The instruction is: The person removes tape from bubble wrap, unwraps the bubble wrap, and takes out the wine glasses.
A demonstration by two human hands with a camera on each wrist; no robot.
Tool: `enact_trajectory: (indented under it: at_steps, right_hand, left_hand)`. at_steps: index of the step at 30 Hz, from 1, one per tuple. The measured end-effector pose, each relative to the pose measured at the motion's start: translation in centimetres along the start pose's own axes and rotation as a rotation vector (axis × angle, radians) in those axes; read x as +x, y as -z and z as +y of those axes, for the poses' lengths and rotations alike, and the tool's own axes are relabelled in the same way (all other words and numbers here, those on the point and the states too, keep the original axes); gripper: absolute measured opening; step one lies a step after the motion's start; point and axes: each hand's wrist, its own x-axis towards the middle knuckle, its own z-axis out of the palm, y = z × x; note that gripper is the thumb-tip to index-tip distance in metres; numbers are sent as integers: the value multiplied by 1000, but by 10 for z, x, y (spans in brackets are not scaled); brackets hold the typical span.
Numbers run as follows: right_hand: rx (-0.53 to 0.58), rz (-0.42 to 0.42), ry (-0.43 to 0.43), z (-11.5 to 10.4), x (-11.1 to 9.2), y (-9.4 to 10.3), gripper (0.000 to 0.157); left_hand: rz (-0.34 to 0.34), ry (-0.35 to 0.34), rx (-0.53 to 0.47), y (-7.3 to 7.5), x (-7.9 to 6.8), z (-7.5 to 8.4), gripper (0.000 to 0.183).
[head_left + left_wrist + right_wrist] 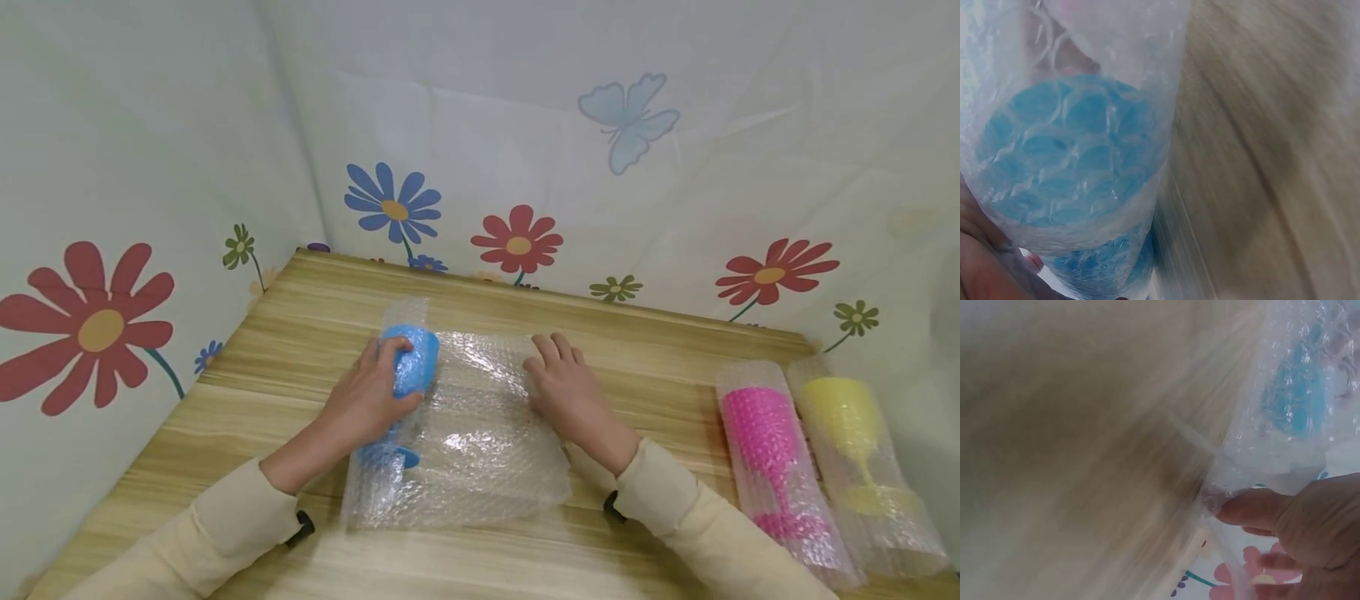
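A blue goblet (pixel 420 360) lies on the left part of a clear bubble wrap sheet (pixel 480 446), with a layer of the wrap over it. My left hand (pixel 363 408) grips the goblet's cup through the plastic, thumb on the near side and fingers over the far end. In the left wrist view the round blue foot (pixel 1066 150) shows through the bubbles. At the sheet's right edge, my right hand (pixel 572 396) pinches the plastic. The right wrist view shows its thumb (pixel 1254 507) on the wrap's edge.
To the right lie a pink goblet (pixel 761 425) and a yellow goblet (pixel 847 417), each rolled in bubble wrap, side by side. The wooden table (pixel 300 333) meets a flower-printed cloth (pixel 465 125) at its back and left edges.
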Motion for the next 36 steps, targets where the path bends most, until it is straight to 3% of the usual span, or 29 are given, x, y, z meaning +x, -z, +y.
enact_trajectory:
  at_steps: [4, 7, 10, 15, 17, 18, 23, 28, 32, 36]
  right_hand:
    - [-35, 1, 188, -2, 5, 0, 12]
    - [-42, -67, 274, -4, 7, 1, 14]
    - [-10, -153, 301, -4, 10, 2, 16]
    - [207, -331, 248, -1, 20, 13, 17]
    - [260, -399, 229, -2, 26, 19, 8]
    - [256, -429, 225, -3, 30, 22, 2]
    - [211, -577, 94, -18, 49, 31, 37]
    - [221, -767, -110, -32, 67, 35, 41]
    - [220, -885, -141, -34, 78, 39, 43]
    - [241, -932, -188, -31, 84, 39, 49]
  left_hand:
    - [24, -15, -1, 0, -1, 0, 66]
    - [45, -30, -12, 0, -2, -1, 66]
    - [74, -46, -18, 0, -2, -2, 67]
    - [100, -49, -22, 2, -2, -3, 65]
    - [100, -43, -19, 2, -2, -4, 66]
    - [102, -41, -17, 3, -2, -4, 66]
    - [110, -35, -26, 7, -3, -6, 66]
    - [95, -26, -62, 9, -5, -8, 65]
    - [89, -10, -91, 10, -7, -9, 65]
    - [89, 4, -103, 11, -8, -9, 65]
